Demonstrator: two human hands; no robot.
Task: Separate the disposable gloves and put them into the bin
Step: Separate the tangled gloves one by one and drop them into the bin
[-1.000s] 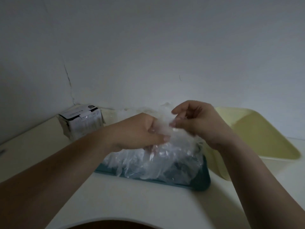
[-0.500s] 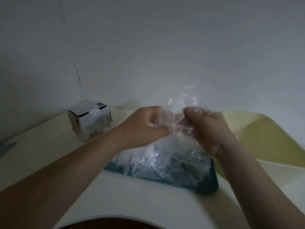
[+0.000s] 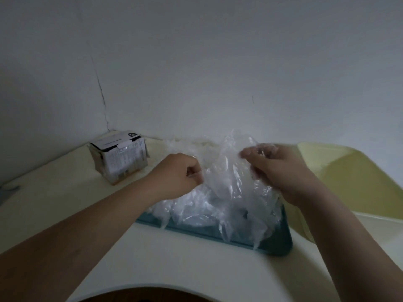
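Observation:
A heap of clear disposable gloves (image 3: pixel 209 210) lies on a teal tray (image 3: pixel 274 245) in the middle of the table. Above the heap a stretched clear glove (image 3: pixel 226 171) is held between both hands. My left hand (image 3: pixel 176 177) pinches its left edge with curled fingers. My right hand (image 3: pixel 277 168) grips its right edge, the film draped over the fingertips. A pale yellow bin (image 3: pixel 357 179) stands at the right of the tray, its inside hidden in part by my right forearm.
A small white and black cardboard box (image 3: pixel 122 158) stands at the back left near the wall corner. The white wall runs close behind the tray. A curved table edge (image 3: pixel 139 288) lies at the bottom, over a dark brown surface.
My hands have drawn apart, left hand leftward and right hand rightward, spreading the clear glove wide between them above the heap.

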